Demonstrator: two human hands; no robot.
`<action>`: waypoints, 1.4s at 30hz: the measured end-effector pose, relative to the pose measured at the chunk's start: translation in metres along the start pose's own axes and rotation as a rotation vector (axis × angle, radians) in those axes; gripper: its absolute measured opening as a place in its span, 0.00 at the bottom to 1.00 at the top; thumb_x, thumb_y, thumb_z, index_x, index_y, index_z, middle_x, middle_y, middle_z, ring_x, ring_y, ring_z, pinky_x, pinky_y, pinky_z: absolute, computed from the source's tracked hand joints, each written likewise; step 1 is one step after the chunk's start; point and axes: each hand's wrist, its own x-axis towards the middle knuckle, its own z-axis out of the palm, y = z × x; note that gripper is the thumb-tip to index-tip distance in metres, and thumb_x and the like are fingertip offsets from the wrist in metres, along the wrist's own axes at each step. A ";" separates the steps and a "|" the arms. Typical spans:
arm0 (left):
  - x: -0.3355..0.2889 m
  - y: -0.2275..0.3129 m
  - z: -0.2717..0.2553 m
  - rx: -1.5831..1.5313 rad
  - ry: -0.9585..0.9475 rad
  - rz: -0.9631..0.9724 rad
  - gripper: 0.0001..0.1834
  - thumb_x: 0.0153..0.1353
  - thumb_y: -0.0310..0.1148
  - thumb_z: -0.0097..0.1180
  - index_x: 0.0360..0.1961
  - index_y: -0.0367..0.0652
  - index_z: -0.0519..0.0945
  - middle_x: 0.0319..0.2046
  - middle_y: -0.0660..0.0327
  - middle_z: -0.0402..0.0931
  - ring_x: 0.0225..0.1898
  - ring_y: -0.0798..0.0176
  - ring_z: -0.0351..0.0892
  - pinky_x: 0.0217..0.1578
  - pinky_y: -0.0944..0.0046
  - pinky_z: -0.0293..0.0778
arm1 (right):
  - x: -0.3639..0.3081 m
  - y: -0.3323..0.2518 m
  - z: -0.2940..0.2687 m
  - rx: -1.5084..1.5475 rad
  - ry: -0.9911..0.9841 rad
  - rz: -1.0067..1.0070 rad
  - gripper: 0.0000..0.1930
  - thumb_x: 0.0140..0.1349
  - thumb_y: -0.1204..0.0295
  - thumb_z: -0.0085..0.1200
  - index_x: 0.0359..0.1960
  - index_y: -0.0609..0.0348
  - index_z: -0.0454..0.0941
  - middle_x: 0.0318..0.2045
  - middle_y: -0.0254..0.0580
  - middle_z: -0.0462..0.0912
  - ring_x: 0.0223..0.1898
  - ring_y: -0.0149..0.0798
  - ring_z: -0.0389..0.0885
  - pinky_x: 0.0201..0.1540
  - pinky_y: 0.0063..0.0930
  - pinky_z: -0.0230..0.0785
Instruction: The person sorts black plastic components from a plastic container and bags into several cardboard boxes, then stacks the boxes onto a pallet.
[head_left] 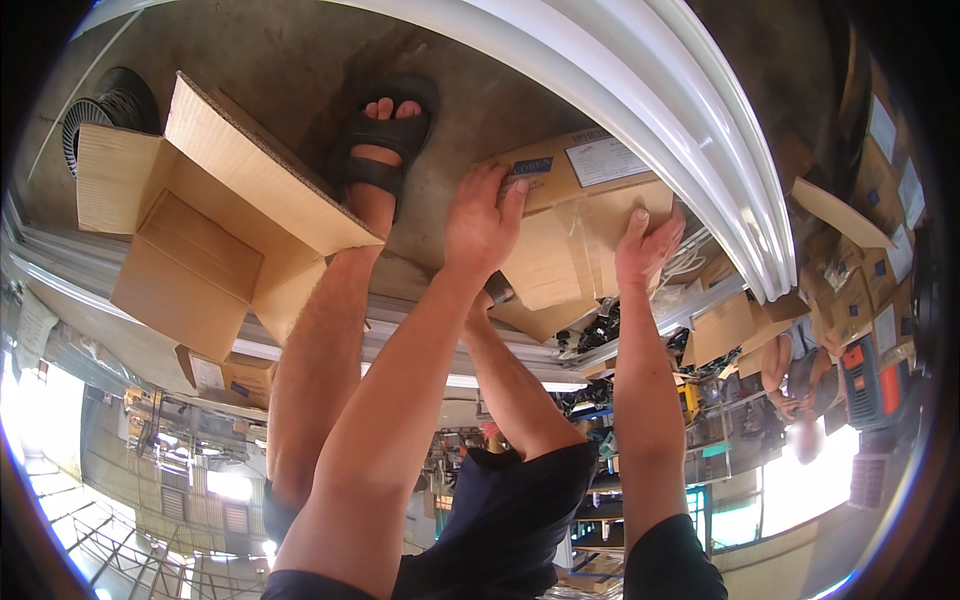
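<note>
A closed brown cardboard box (570, 235), with clear tape along its seam and a white paper label on one side, is between my two hands. My left hand (483, 215) grips its left edge, thumb on the cardboard and fingers bent round the corner. On the right edge, my right hand (647, 243) has its thumb against the taped face while the fingers curl round the side. To the left stands an open, empty cardboard box (200, 245) with its flaps spread. Whether the closed box rests on the floor or is lifted, I cannot tell.
Long glossy white profiles (690, 110) arch past the box at the upper right. A wire spool (108, 110) lies at the far left. My sandalled foot (385, 140) is between the boxes. Another person (795, 375), a red-and-black case (872, 380) and more cartons are at right.
</note>
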 end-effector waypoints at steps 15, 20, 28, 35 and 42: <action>0.009 -0.014 0.013 -0.178 -0.068 -0.265 0.22 0.68 0.43 0.59 0.53 0.36 0.81 0.58 0.46 0.78 0.60 0.42 0.76 0.63 0.52 0.70 | -0.001 -0.002 0.001 -0.044 0.066 -0.026 0.39 0.74 0.40 0.41 0.65 0.69 0.69 0.57 0.64 0.77 0.57 0.65 0.75 0.62 0.52 0.65; 0.025 -0.035 0.018 -0.336 -0.052 -0.731 0.29 0.64 0.47 0.65 0.58 0.36 0.78 0.55 0.45 0.79 0.58 0.48 0.78 0.59 0.55 0.73 | 0.030 0.037 -0.009 0.330 -0.298 0.286 0.34 0.77 0.44 0.41 0.61 0.68 0.72 0.52 0.61 0.79 0.54 0.60 0.77 0.60 0.45 0.67; 0.012 -0.018 0.002 -0.922 -0.179 -0.974 0.36 0.71 0.45 0.60 0.71 0.40 0.61 0.57 0.53 0.76 0.57 0.58 0.77 0.55 0.57 0.75 | 0.032 0.020 -0.023 0.374 -0.441 0.253 0.38 0.76 0.37 0.36 0.64 0.61 0.75 0.30 0.53 0.78 0.34 0.52 0.77 0.43 0.44 0.70; -0.046 -0.001 0.000 -0.946 -0.139 -0.678 0.33 0.78 0.37 0.47 0.78 0.46 0.53 0.66 0.53 0.68 0.63 0.57 0.72 0.60 0.58 0.71 | 0.003 0.004 -0.061 0.454 -0.270 0.289 0.45 0.73 0.30 0.31 0.64 0.61 0.77 0.25 0.44 0.78 0.30 0.38 0.76 0.39 0.37 0.70; -0.146 0.094 -0.011 -0.378 -0.203 -0.499 0.30 0.78 0.33 0.40 0.79 0.43 0.56 0.75 0.48 0.53 0.71 0.54 0.59 0.71 0.59 0.56 | -0.038 0.023 -0.111 0.613 -0.222 0.353 0.50 0.71 0.28 0.22 0.62 0.65 0.78 0.52 0.50 0.84 0.53 0.44 0.80 0.59 0.35 0.67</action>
